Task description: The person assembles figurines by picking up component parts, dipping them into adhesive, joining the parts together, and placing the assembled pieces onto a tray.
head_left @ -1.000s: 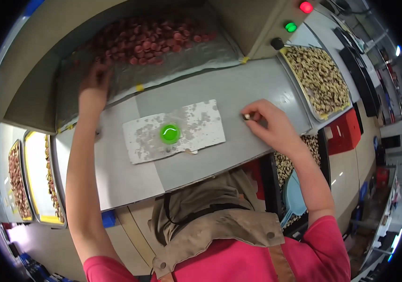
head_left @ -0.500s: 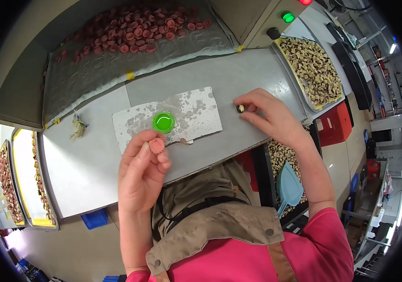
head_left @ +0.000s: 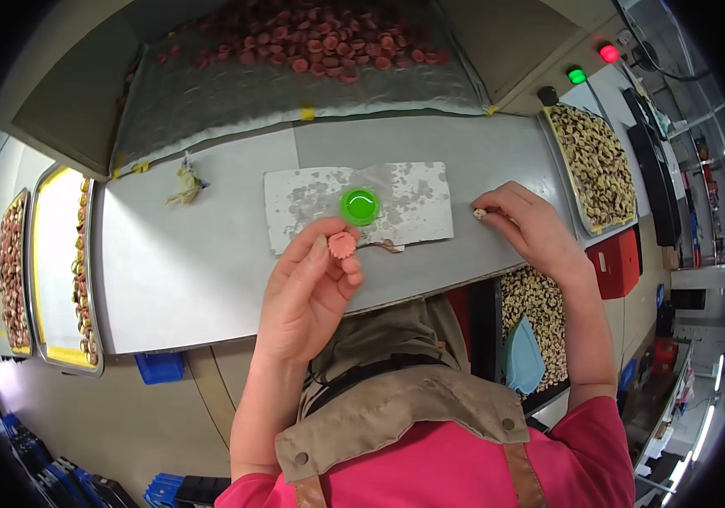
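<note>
Left hand (head_left: 312, 279): you are pinching a pink fluted cup (head_left: 342, 245) near the green dish (head_left: 360, 206).
Right hand (head_left: 540, 237): you are holding a small pale piece (head_left: 479, 214) between thumb and fingers.
Stained white sheet (head_left: 417, 203): it is lying under the green dish.
Heap of pink cups (head_left: 320, 44): it is resting on grey lining (head_left: 227, 106).

A small pink cup (head_left: 342, 245), round with a scalloped, toothed rim, sits pinched at the fingertips of the left grip (head_left: 305, 284), tilted so that one round face turns up to the view. It is raised near the middle of the bench's (head_left: 185, 292) near edge. A smaller pale piece with dark markings (head_left: 479, 214) is pinched in the right grip (head_left: 540, 235), partly hidden by fingers. It lies farther right and slightly farther back, well apart from the cup; whether it touches the bench cannot be told.
</note>
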Tool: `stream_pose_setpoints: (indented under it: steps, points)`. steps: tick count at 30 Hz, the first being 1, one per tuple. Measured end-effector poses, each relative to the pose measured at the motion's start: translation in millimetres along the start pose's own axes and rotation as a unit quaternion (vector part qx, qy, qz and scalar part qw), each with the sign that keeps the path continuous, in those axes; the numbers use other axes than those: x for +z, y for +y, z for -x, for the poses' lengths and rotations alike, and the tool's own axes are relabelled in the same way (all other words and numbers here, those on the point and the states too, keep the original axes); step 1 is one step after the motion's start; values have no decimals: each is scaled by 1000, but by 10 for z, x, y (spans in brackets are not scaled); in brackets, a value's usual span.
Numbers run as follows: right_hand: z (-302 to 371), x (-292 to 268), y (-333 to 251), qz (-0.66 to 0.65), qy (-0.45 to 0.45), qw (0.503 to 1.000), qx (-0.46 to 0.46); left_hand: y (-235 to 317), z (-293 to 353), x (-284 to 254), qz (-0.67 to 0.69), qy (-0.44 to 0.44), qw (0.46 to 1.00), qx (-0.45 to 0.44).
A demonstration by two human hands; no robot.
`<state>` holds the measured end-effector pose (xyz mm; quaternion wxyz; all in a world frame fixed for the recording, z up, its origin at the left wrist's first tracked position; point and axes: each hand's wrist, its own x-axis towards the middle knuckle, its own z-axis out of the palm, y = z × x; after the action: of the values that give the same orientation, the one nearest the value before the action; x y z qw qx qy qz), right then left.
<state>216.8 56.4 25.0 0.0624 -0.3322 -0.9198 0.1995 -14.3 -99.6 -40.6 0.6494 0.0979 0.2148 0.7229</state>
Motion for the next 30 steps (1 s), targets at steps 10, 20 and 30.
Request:
stream_pose_setpoints:
  steps: [10,20,30]
  points:
    - [-533,224,-677,-142,67,982,-101,21,33,-49,-3,-13,1000,16]
    - [-647,345,-744,67,92,973,-202,-13,49,7,12,-14,999,48]
    - [-733,497,-703,55,98,975,-190,-15,26,-5,14,27,997,70]
